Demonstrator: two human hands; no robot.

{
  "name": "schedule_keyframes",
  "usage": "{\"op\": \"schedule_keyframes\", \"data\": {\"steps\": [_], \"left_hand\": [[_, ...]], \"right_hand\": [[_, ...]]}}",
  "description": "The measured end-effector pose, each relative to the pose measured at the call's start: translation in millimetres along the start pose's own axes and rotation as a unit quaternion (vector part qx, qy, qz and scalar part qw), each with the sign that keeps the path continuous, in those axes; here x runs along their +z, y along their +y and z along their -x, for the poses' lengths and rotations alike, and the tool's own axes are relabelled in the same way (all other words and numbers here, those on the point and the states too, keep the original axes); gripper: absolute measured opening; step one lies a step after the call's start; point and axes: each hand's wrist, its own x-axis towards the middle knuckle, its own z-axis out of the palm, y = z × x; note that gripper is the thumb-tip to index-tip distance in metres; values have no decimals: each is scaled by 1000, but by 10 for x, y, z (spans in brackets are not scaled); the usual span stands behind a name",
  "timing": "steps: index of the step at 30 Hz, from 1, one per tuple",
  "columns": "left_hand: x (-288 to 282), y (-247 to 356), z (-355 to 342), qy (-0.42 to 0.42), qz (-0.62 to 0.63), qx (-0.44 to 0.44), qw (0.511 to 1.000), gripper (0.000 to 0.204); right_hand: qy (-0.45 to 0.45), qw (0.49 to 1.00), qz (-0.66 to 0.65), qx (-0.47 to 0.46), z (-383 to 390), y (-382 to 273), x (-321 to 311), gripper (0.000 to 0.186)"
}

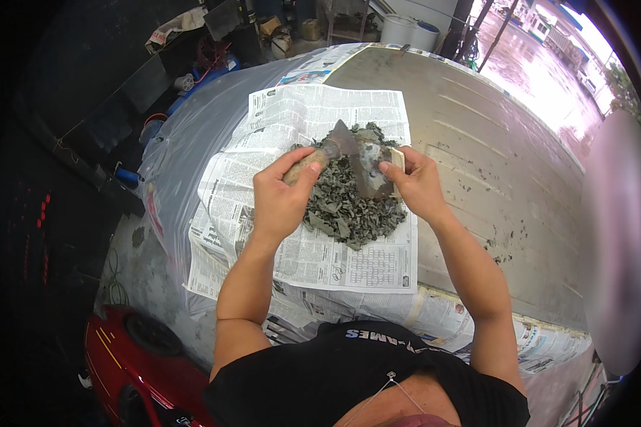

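My left hand [281,196] is closed around the thick wooden handle of a scraper [306,168]. Its dark, pointed metal blade is turned toward my right hand. Between the thumb and fingers of my right hand [420,186] is a flat, rectangular putty spreader [372,169], dark and smeared with grey. The scraper's blade meets or overlaps the spreader's left edge; whether they touch is hard to tell. Just beneath both tools lies a heap of grey-green paint flakes [345,213] on spread newspaper [377,274].
Ridged, dull metal of a vehicle roof [470,156] stretches to the right, scattered with flakes. Clear plastic sheeting [185,149] drapes the left side. A red car [132,363] stands at lower left. Buckets [406,32] and blue containers [224,67] line the back.
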Motion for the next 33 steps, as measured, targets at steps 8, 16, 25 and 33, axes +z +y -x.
{"op": "schedule_keyframes", "data": {"steps": [8, 16, 25, 33], "left_hand": [[-24, -606, 76, -85, -195, -14, 977, 34], [85, -478, 298, 7, -177, -43, 983, 40], [357, -967, 1205, 37, -60, -93, 993, 54], [576, -960, 1299, -19, -49, -40, 998, 52]], "right_hand": [[111, 983, 86, -120, 4, -128, -145, 24], [254, 959, 109, -63, 742, 225, -1111, 35], [562, 818, -64, 103, 2716, 933, -3601, 34], [548, 797, 137, 212, 2487, 1154, -4263, 47]]}}
